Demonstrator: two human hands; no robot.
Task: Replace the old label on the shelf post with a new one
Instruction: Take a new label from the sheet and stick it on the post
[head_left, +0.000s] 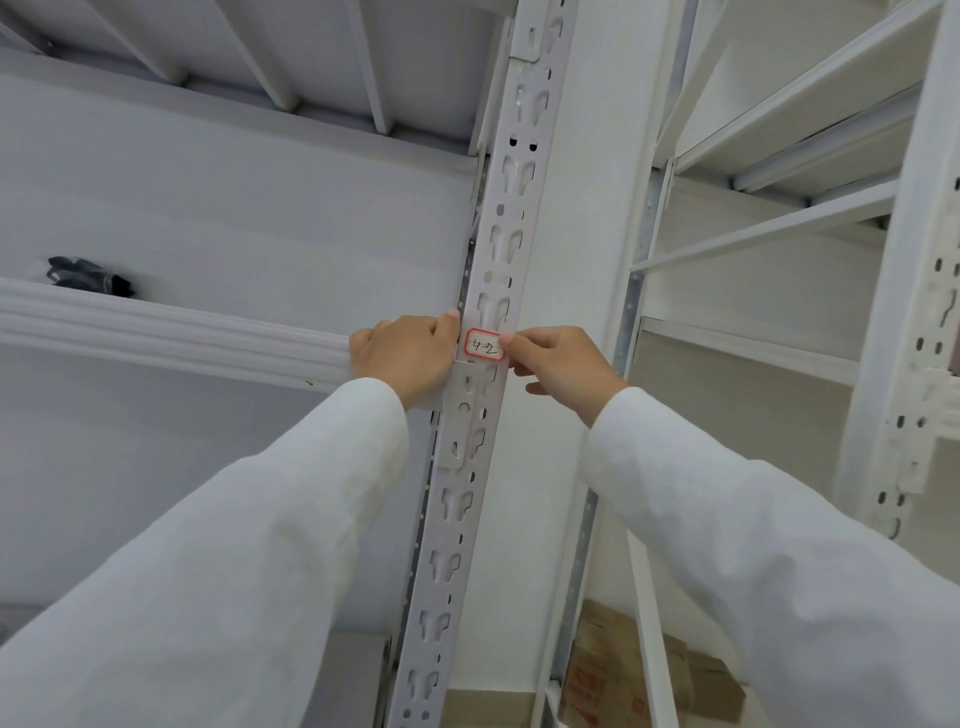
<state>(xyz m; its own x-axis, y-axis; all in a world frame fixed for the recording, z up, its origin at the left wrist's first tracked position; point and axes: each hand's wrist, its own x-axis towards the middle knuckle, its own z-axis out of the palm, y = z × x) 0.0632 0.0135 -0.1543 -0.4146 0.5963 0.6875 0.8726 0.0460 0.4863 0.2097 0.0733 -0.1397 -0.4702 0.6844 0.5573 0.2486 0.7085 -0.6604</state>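
Matt painted metal post (498, 270), paper label (484, 345)

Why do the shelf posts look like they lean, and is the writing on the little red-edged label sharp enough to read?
Head view: the wide-angle lens tilts and bows the shelf post and side racks; lighting is soft and even, without glare or hard shadows. The label, between the left hand and right hand, is fairly sharp, seemingly "4-2".

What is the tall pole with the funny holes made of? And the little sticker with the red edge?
The shelf post looks like painted sheet metal, pale grey and smooth: its keyhole slots are punched with crisp, thin edges. The label seems to be paper, matte white with a red printed border and handwritten ink; a plastic coating can't be ruled out.
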